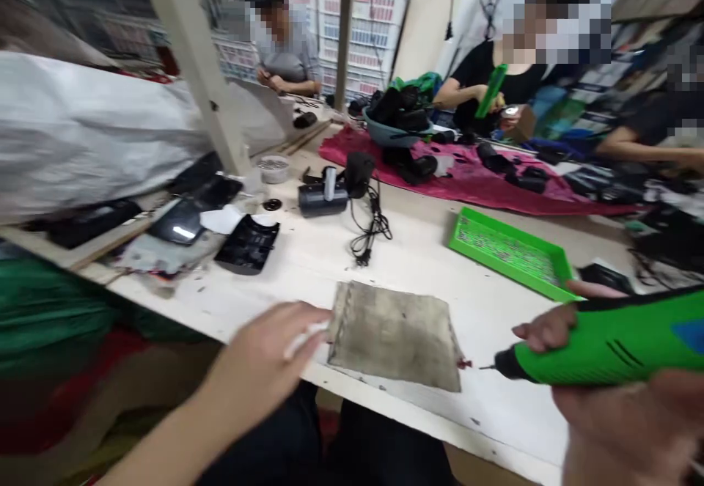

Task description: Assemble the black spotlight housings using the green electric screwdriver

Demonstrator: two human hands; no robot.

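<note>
A worn grey-beige cloth pad (pixel 393 336) lies flat near the table's front edge. At its left edge is my left hand (pixel 269 347), slightly blurred, its thumb and fingers apart with white showing between them. I cannot tell whether the fingertips touch the cloth. My right hand (pixel 627 416) is wrapped round a green electric screwdriver (pixel 610 343), whose thin bit points left. Just off the bit's tip, a small dark red piece (pixel 465 363) sits by the pad's right edge.
A green tray (pixel 511 251) of small metal parts stands behind the screwdriver. Further back are a dark hair-dryer-like body (pixel 323 199) with a cord (pixel 371 233), a black plastic shell (pixel 248 244) and a pink cloth (pixel 467 185) under black parts. Two people work opposite; another arm shows at right.
</note>
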